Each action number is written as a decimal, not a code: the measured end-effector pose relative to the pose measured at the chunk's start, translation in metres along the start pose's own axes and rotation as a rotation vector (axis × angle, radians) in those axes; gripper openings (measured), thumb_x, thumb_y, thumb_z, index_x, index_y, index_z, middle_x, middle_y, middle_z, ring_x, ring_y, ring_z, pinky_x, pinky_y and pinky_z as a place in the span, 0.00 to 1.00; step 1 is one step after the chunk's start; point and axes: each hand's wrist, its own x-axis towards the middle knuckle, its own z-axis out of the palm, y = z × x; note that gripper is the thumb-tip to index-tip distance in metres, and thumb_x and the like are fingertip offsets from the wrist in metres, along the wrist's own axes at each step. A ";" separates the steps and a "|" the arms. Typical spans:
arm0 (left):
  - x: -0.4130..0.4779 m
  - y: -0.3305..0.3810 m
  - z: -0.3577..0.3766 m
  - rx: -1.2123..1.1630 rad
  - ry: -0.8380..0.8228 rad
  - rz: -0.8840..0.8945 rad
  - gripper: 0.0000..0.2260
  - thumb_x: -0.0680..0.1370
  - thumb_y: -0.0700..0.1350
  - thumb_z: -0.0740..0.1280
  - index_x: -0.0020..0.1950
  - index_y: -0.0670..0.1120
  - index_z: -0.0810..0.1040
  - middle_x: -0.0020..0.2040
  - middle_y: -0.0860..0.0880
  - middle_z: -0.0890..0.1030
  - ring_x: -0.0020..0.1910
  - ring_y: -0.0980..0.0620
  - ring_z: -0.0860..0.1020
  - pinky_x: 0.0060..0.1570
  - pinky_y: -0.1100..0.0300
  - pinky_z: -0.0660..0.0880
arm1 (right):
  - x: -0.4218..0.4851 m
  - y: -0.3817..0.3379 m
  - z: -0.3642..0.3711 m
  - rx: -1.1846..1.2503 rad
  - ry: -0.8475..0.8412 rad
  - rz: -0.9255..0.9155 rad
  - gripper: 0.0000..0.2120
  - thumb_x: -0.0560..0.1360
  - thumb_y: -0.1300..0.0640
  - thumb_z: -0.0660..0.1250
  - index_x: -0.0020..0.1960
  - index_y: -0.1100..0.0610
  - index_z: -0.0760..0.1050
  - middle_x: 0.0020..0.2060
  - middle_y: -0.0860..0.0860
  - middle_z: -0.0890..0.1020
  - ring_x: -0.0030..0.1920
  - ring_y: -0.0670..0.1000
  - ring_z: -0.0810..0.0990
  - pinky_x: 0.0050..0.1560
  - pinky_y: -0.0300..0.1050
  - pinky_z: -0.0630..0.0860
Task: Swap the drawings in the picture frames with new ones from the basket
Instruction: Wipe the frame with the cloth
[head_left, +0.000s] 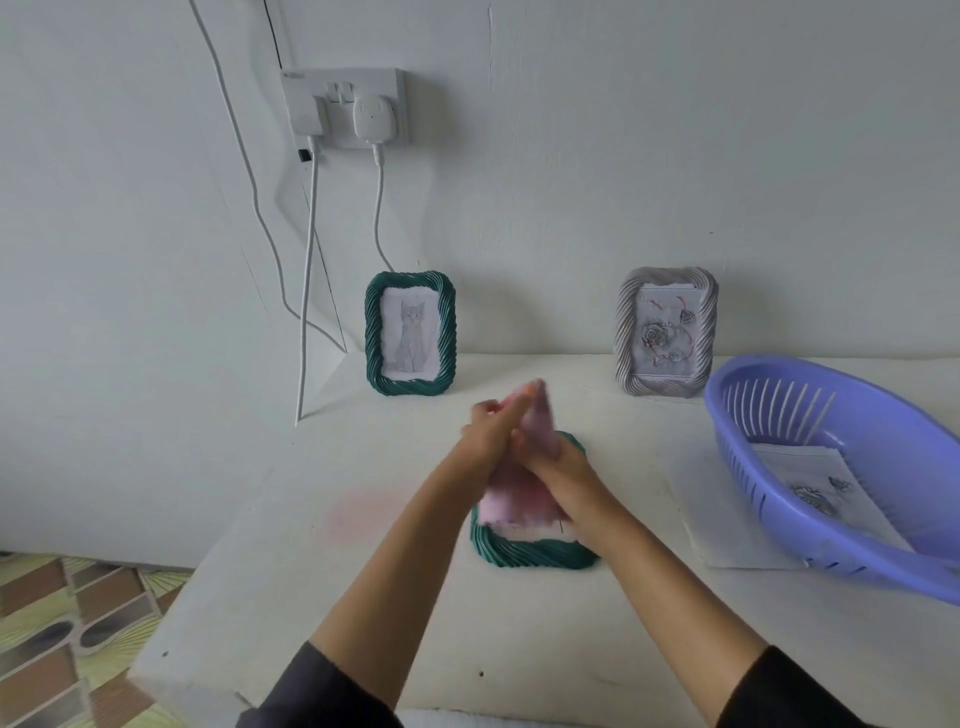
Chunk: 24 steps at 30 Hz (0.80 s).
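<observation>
The table (291, 519) lies bare to the left of the flat green frame (535, 553) and in front of it, so a hand can pass there freely, and a clear strip also runs between that frame and the two standing ones. At the back, the upright green frame (410, 332) and the grey frame (667, 332) stand well apart, leaving an open gap against the wall. The right side is crowded by the tilted purple basket (852, 483) resting on a loose sheet (727, 540), while cables (309, 291) hang past the table's left rear corner.
</observation>
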 end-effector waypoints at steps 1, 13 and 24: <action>-0.002 0.006 0.007 -0.100 -0.096 0.001 0.38 0.67 0.71 0.61 0.66 0.44 0.69 0.64 0.42 0.74 0.63 0.45 0.72 0.68 0.49 0.66 | 0.003 0.000 -0.003 0.064 0.089 0.014 0.32 0.63 0.43 0.73 0.59 0.61 0.74 0.54 0.59 0.81 0.54 0.57 0.81 0.60 0.53 0.76; 0.036 -0.077 -0.014 0.881 0.324 0.291 0.19 0.82 0.48 0.50 0.73 0.52 0.63 0.72 0.51 0.67 0.72 0.47 0.61 0.71 0.51 0.57 | 0.049 0.026 -0.048 -1.090 0.182 -0.318 0.25 0.76 0.69 0.56 0.69 0.51 0.66 0.67 0.50 0.73 0.64 0.52 0.75 0.63 0.46 0.74; 0.042 -0.083 -0.017 0.976 0.365 0.331 0.19 0.82 0.49 0.51 0.74 0.53 0.62 0.73 0.55 0.66 0.74 0.50 0.60 0.71 0.56 0.55 | -0.009 0.051 -0.061 -1.194 -0.322 -0.532 0.25 0.73 0.68 0.55 0.65 0.50 0.72 0.69 0.48 0.71 0.70 0.46 0.64 0.73 0.42 0.51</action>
